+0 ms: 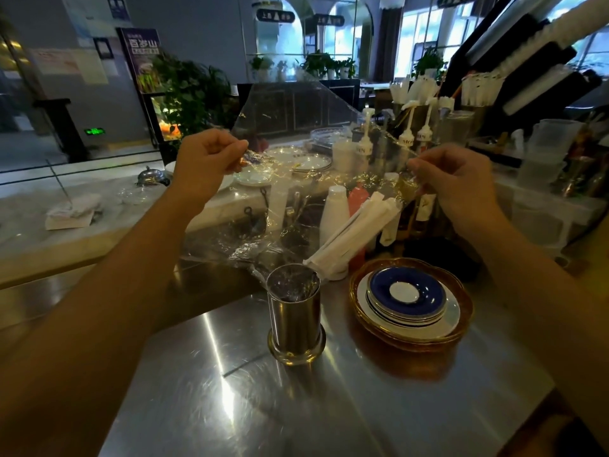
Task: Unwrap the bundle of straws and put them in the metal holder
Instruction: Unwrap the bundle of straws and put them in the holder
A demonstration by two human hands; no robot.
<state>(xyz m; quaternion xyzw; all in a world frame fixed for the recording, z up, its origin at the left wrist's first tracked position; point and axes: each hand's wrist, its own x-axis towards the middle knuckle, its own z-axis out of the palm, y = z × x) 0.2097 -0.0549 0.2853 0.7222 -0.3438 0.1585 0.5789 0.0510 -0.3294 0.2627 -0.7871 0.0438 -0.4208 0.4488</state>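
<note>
A clear plastic wrap (296, 133) is stretched wide between my two hands above the steel counter. My left hand (204, 163) pinches its left edge and my right hand (461, 179) pinches its right edge. Inside the lower right part of the wrap lies a bundle of white paper-wrapped straws (354, 237), slanting down to the left, its lower end just right of the holder's rim. The metal holder (294, 313), a shiny steel cylinder, stands upright on the counter below the wrap. A loose tail of the wrap dips into its mouth.
A stack of plates (410, 303) with a blue saucer on top sits right of the holder. Squeeze bottles (333, 214) and syrup pump bottles (407, 133) stand behind. More plates (306, 161), cups with straws (405, 90) and plastic jugs (550, 150) crowd the back counter.
</note>
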